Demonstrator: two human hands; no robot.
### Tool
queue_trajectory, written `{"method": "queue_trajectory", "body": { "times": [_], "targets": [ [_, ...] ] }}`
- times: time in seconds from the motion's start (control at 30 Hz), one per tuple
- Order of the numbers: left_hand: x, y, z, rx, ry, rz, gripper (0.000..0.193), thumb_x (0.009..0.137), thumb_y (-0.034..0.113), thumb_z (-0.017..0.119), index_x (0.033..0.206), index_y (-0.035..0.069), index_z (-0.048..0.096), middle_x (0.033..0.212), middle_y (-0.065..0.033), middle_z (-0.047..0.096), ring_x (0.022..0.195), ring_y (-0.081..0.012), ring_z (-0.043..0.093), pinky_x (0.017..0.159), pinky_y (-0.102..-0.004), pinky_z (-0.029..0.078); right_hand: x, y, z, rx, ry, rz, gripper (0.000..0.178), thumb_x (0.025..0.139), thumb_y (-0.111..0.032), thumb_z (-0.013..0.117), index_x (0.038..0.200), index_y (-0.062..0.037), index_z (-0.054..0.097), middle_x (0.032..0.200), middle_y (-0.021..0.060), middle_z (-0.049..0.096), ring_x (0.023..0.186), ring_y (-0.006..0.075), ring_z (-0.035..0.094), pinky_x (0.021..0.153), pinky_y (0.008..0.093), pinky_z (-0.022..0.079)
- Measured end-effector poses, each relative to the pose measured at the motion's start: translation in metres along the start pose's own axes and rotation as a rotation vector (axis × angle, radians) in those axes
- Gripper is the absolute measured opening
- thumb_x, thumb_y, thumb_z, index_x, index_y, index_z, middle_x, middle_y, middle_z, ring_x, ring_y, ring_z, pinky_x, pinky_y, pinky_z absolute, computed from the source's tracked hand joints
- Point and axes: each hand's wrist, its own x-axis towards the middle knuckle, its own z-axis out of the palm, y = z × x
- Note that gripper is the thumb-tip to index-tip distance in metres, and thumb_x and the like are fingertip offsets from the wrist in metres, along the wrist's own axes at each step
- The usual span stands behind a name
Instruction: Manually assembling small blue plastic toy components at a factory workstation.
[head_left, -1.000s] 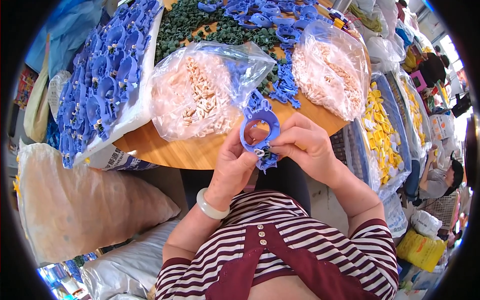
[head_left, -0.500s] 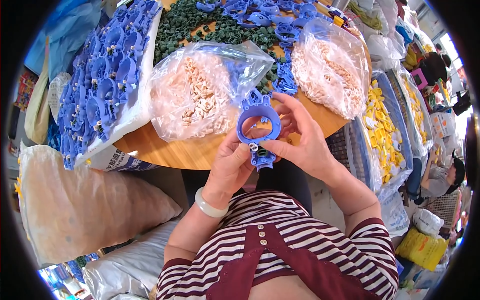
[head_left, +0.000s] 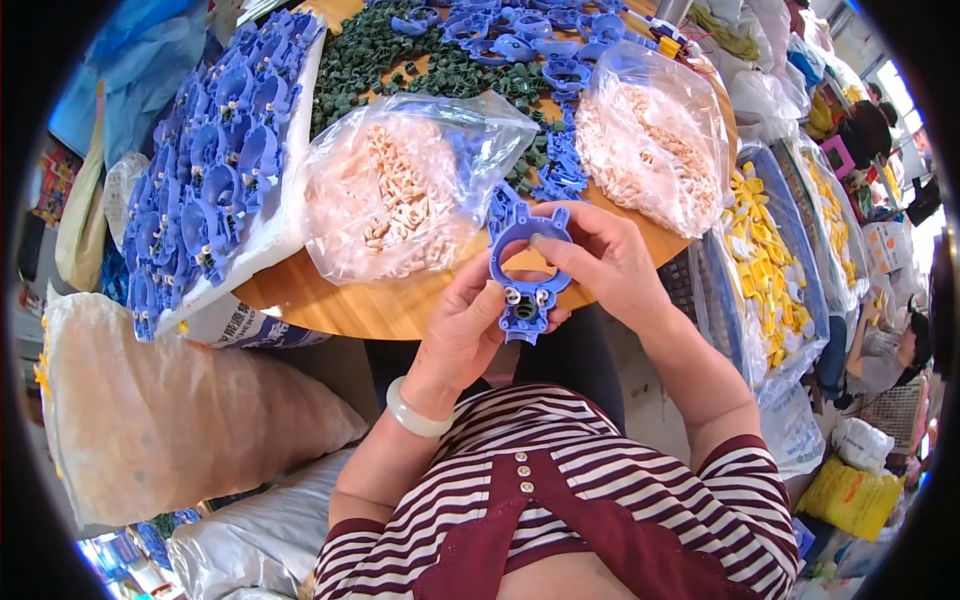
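Our right hand (head_left: 612, 262) now grips the blue ring part (head_left: 522, 226) higher up, our left hand (head_left: 462, 325) grips its lower side; squeezing unevenly could unseat the white pieces (head_left: 513, 296)

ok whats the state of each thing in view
Blue ring part: held in both hands
Left hand: gripping its lower left
Right hand: gripping its upper rim
Left clear bag: holding pale pieces
Right clear bag: holding pale pieces
Green pieces: scattered loose
Yellow pieces: heaped
White board: loaded
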Motion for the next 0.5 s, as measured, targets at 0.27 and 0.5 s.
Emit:
{"method": "queue_trajectory", "body": {
  "times": [0.27, 0.5],
  "targets": [
    [-0.017, 0.01, 0.027, 1.29, 0.287, 0.683, 0.047, 0.081, 0.013, 0.064, 0.123, -0.001, 0.046, 0.115, -0.015, 0.055, 0.106, -0.0277, 0.055, 0.088, -0.0386, 0.046, -0.001, -0.003, -0.007, 0.032, 0.17, 0.101, 0.021, 0.087, -0.02, 0.057, 0.097, -0.002, 0.06, 0.073, -0.0019, 0.058, 0.054, 0.0008, 0.049, 0.044, 0.0155, 0.038],
    [0.0, -0.001, 0.025, 1.87, -0.129, 0.866, 0.049, 0.066, 0.007, 0.072, 0.112, 0.0, 0.057, 0.115, -0.0137, 0.056, 0.11, -0.032, 0.053, 0.091, -0.0408, 0.043, 0.001, 0.003, -0.015, 0.151, 0.145, 0.14, 0.023, 0.086, -0.024, 0.058, 0.092, -0.0025, 0.059, 0.069, -0.0014, 0.056, 0.05, 0.0022, 0.05, 0.041, 0.0154, 0.038]
  ]
}}
